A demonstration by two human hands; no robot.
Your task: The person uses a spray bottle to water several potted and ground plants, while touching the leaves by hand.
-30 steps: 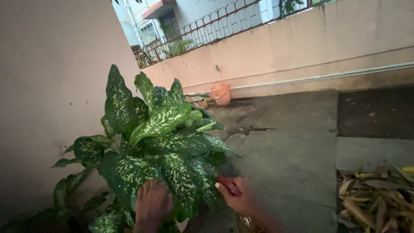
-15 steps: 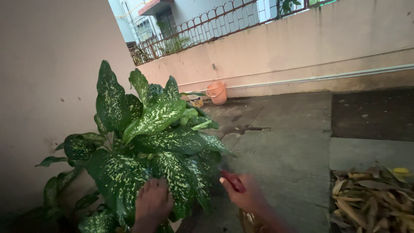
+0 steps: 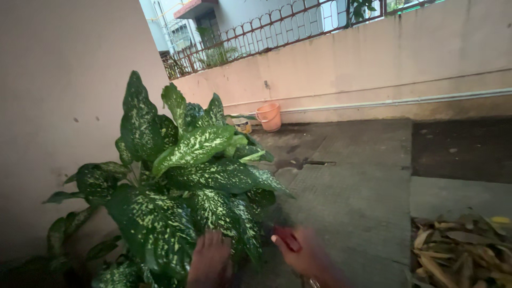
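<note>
A leafy plant (image 3: 181, 181) with dark green, white-speckled leaves stands against the wall at the left. My left hand (image 3: 209, 260) rests flat on its lower leaves at the bottom edge of the view, fingers together. My right hand (image 3: 301, 255), blurred, is closed around a red-handled tool (image 3: 287, 238) just right of the plant's lower leaves. The tool's far end is hidden among the leaves.
A pile of dry brown leaves (image 3: 464, 250) lies on the concrete floor at the lower right. An orange bucket (image 3: 269, 116) and a small tin (image 3: 242, 125) stand by the far pink wall, which carries a pipe and a metal railing.
My left hand has slid to the right and lower along the leaves. My right hand with the red tool has stayed close to the plant, now blurred. The view has shifted slightly.
</note>
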